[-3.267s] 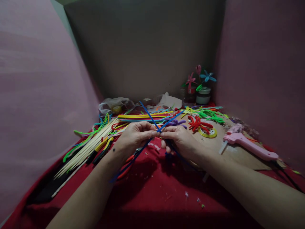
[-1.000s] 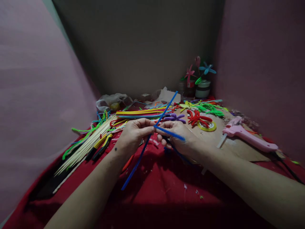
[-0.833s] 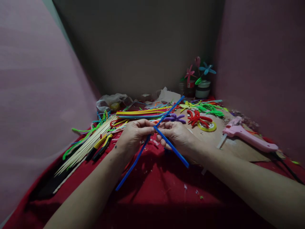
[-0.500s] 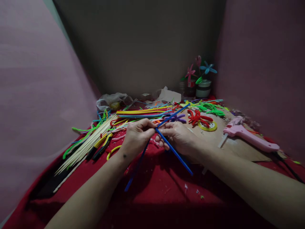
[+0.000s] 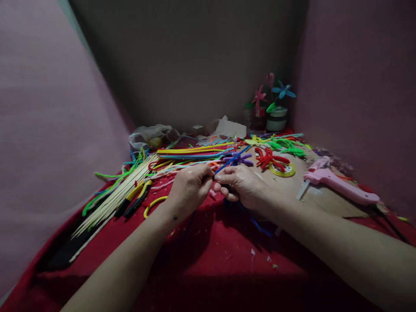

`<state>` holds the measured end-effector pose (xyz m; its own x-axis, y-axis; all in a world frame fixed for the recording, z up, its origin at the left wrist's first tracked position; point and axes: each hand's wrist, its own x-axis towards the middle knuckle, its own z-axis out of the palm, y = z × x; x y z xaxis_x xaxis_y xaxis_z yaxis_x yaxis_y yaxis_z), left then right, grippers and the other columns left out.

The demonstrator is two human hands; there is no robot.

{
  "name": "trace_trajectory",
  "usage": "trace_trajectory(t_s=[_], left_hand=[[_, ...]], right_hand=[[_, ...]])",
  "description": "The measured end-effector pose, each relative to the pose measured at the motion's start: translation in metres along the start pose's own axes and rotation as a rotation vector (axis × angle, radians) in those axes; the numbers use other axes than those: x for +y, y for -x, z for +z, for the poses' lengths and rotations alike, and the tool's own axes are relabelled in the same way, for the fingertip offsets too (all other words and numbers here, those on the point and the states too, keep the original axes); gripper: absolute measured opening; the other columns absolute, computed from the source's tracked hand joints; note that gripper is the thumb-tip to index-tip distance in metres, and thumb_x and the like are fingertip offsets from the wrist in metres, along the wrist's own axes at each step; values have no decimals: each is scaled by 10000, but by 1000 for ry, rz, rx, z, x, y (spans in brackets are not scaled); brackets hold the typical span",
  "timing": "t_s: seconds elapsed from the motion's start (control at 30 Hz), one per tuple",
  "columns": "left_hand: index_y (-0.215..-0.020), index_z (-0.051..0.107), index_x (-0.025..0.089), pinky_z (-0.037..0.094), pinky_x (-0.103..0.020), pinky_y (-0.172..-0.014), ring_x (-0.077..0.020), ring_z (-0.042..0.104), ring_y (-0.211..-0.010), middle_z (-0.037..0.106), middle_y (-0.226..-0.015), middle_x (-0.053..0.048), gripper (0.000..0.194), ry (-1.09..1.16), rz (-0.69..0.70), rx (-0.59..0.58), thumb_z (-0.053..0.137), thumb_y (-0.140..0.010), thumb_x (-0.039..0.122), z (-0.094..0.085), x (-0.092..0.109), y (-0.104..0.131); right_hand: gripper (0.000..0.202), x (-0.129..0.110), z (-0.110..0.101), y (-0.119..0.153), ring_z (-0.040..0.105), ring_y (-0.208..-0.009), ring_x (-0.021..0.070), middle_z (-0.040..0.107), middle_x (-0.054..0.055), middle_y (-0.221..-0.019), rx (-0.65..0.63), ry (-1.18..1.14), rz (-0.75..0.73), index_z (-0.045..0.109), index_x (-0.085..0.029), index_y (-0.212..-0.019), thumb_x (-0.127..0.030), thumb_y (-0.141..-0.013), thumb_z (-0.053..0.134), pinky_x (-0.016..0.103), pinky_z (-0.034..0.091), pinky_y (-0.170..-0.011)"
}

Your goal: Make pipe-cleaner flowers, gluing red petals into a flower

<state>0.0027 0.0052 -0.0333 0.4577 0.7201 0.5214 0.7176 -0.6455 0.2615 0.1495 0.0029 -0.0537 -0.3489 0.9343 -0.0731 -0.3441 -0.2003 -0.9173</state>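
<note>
Over the red cloth (image 5: 191, 255), my left hand (image 5: 191, 186) pinches a blue pipe cleaner (image 5: 234, 158) near the middle of the view. My right hand (image 5: 242, 186) grips the same blue stem close beside the left fingertips, its fingers curled. One length of the stem slants up and right past the right hand. Other blue pieces (image 5: 260, 227) show dimly below my right hand. The exact point where the blue stems meet is hidden by the fingers.
Wooden sticks (image 5: 117, 195) and yellow-black pliers (image 5: 138, 200) lie left. Colourful pipe cleaners (image 5: 195, 151) stretch behind the hands. On the right are a red pipe-cleaner piece (image 5: 271, 159), a yellow ring (image 5: 282, 170), a pink glue gun (image 5: 341, 185) and cardboard (image 5: 312, 203). Potted flowers (image 5: 277, 119) stand behind.
The blue lengths that crossed and hung below the hands no longer show there as before. The upper blue end sits slightly lower and further left. Both hands stay close together.
</note>
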Motion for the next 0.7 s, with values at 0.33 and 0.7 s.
trace_trajectory(t_s=[0.33,0.7], left_hand=[[-740,589,134,377,-211,-493,-112,540,-527,612,-621,-1,109,758,-497,-182,589,-656,205,-14,6,-6],[-711,623,136,406,-217,-560,-107,535,-564,613,-630,-7,90,364,-267,102,536,-708,163,-3,4,0]], right_hand=[[178,-8,5,8,371,-296,29,529,-36,-438,24,163,-58,507,-135,-559,-124,-735,532,137,229,-273],[97,-7,-2,2,539,-429,84,615,26,-585,-147,-52,-34,579,-114,-724,-189,-779,554,182,427,-385]])
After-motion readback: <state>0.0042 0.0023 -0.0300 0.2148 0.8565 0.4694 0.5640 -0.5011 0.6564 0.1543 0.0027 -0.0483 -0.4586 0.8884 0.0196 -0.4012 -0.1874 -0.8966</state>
